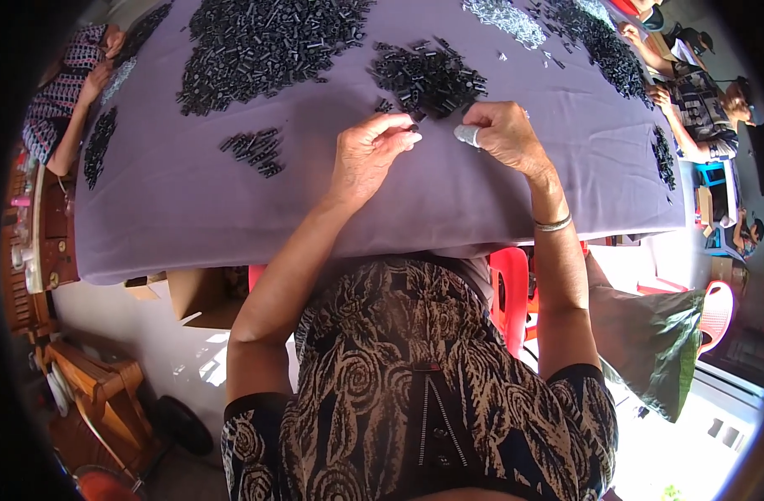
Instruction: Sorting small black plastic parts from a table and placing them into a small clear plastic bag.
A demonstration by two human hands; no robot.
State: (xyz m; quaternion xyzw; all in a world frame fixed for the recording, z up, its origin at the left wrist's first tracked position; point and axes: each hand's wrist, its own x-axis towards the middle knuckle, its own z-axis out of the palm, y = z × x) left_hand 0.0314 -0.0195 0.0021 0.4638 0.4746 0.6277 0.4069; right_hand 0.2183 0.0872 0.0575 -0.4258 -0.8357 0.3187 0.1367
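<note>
My left hand (365, 160) is closed in a pinch above the purple cloth, with a small black part (414, 128) between thumb and fingertips. Just to its right, my right hand (509, 140) is curled closed, and a white cover (467, 134) sits on its thumb. Whatever its fingers hold is too small or hidden to tell. Right beyond both hands lies a heap of short black tube-like parts (424, 75). A smaller group of similar black parts (255, 152) rests to the left of my left hand.
A broad black heap (265, 50) covers the cloth's far left. Clear parts (511, 23) and another black pile (607, 58) lie far right. People sit along both sides of the table (190, 225). Below its near edge are a cardboard box (198, 292) and a red chair (509, 296).
</note>
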